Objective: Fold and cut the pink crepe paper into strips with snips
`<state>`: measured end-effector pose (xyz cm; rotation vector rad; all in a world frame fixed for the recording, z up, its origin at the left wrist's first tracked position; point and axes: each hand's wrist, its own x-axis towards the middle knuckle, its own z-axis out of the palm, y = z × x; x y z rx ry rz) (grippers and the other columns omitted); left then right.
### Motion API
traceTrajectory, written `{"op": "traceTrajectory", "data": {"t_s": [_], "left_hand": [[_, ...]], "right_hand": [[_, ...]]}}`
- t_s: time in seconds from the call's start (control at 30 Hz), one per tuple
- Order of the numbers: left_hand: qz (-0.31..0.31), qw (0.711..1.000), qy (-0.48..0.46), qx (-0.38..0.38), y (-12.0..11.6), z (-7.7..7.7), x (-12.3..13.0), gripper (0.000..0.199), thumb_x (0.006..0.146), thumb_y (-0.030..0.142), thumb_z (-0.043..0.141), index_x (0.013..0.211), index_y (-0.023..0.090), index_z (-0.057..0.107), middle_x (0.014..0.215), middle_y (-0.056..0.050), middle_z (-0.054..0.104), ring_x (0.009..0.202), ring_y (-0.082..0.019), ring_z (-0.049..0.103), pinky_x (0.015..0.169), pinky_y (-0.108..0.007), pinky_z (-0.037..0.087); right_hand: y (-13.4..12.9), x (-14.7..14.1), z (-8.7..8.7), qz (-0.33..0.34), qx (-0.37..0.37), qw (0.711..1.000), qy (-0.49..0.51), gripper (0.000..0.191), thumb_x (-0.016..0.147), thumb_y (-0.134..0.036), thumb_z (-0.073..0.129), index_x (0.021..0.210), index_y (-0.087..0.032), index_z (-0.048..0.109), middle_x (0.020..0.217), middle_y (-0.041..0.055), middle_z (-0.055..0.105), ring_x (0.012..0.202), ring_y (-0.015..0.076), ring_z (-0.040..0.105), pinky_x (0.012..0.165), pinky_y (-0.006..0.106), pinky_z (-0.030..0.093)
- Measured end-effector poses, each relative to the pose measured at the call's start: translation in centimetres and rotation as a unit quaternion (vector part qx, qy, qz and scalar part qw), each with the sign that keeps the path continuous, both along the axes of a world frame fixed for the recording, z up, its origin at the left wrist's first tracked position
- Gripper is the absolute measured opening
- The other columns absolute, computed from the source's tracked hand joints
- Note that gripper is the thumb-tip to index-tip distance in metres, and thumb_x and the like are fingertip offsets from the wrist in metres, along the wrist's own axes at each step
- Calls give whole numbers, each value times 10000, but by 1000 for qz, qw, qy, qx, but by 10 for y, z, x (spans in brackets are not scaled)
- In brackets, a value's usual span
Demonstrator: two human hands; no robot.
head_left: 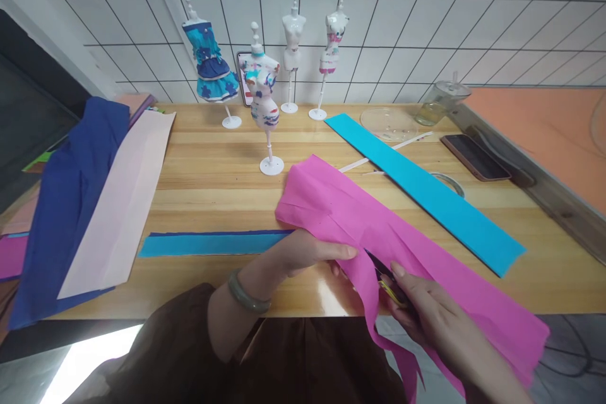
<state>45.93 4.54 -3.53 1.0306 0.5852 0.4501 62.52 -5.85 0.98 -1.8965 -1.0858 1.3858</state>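
Centrally, the left hand [310, 252] pinches pink fabric [402, 227] while the right hand [428, 303] is closed around scissors [391, 292] at its edge; behind, the upright phone [247, 96] shows an illegible screen.

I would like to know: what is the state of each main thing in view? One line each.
Pink cloth: partly cut, one strip hanging down.
Scissors: at the cut, blades partly hidden.
Left hand: pinching the cloth.
Right hand: holding the scissors.
Turquoise strip: lying flat.
Phone at right: face up, screen dark.
Cup: lid on.
Blue-dressed mannequin: standing, clothed.
Plain white mannequin: standing, unclothed.
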Motion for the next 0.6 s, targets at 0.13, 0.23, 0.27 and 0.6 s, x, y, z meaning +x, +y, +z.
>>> {"op": "traceTrajectory", "data": {"t_s": [0.13, 0.23, 0.27, 0.6], "left_hand": [[-25, 1000, -8, 15, 0, 3, -1, 192, 693, 327, 666, 634, 152, 612, 580, -14, 573, 537, -122, 507, 526, -266, 393], [-24, 999, -4, 28, -1, 5, -1, 180, 700, 309, 654, 613, 161, 599, 564, -7, 566, 525, -117, 500, 517, -260, 390], [-23, 999, -1, 32, -1, 6, -1, 174, 700, 302, 650, 612, 162, 596, 562, -5, 564, 524, -116, 497, 517, -260, 391], [7, 997, 62, 44, -3, 9, 0, 132, 696, 253, 627, 605, 165, 590, 547, 16, 551, 534, -121, 490, 533, -257, 395]], "right_hand": [[0, -3, -6, -16, 10, 999, 43, 540, 792, -644, 447, 473, -216, 366, 436, -51, 294, 411, 90, 262, 392, 233, 261], [2, -5, -7, 17, -7, 998, 61, 556, 838, -627, 380, 478, -210, 300, 448, -57, 243, 434, 86, 214, 425, 243, 216], [3, -6, -6, 29, -7, 998, 56, 555, 848, -621, 364, 486, -208, 283, 457, -57, 236, 444, 87, 206, 438, 245, 209], [15, -9, -5, 47, 59, 996, -51, 481, 851, -609, 372, 570, -218, 360, 536, -32, 364, 523, 129, 373, 482, 237, 334]]}}
